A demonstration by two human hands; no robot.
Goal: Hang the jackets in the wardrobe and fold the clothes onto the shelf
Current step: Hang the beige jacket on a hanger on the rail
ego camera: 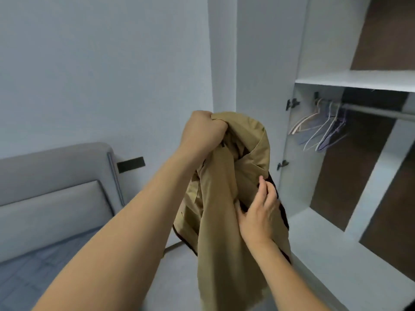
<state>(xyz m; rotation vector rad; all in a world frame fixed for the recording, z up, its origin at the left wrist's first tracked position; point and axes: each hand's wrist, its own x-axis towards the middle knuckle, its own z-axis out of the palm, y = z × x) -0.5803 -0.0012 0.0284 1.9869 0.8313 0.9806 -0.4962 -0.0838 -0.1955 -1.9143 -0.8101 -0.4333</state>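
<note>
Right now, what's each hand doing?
Left hand: fist closed, holding up the tan jacket by its top.
Right hand: fingers loosely pinching the jacket's fabric.

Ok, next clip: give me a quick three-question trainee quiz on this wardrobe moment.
1. True or false: the tan jacket already hangs on the rail.
2. Which hand grips the jacket's top in a fist? A) left hand B) right hand
3. What hangs at the rail's left end, under the white shelf?

Key:
1. False; it is held in the air, in front of the open wardrobe.
2. A; the right hand is lower down, with its fingers at the fabric.
3. Several empty hangers.
</note>
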